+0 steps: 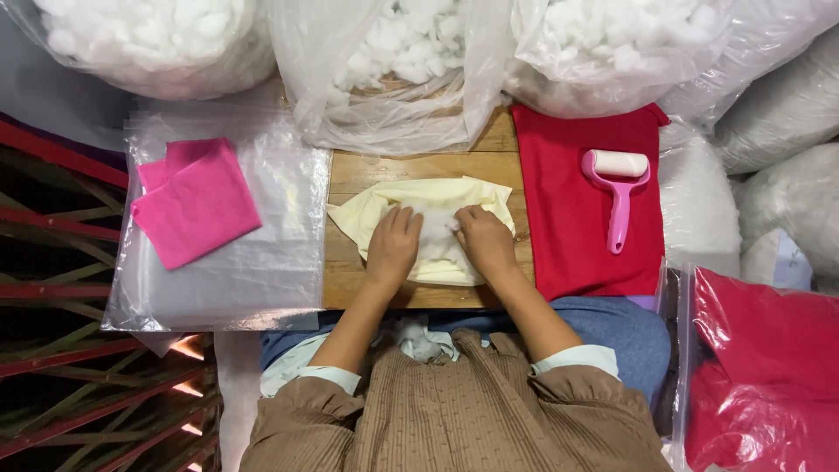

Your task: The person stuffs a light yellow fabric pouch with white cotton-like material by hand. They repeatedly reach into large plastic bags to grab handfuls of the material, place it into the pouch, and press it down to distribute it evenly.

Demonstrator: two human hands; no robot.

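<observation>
**Hands on stuffing, cream cloth**

Counter (pixel 350 175) carries cream cloth (pixel 437 197) at centre. Red cloth (pixel 568 218) just right, pink roller (pixel 618 188) on it. Left hand (pixel 393 247) and right hand (pixel 485 243) press white stuffing (pixel 433 232) on the cream cloth, fingers curled around it.

Pink lint roller (pixel 617 188) on red cloth (pixel 568 227); folded pink cloth (pixel 197 203).

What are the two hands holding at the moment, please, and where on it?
Both the left hand and right hand press on a pale yellow fabric cover at its middle, around white stuffing.
</observation>
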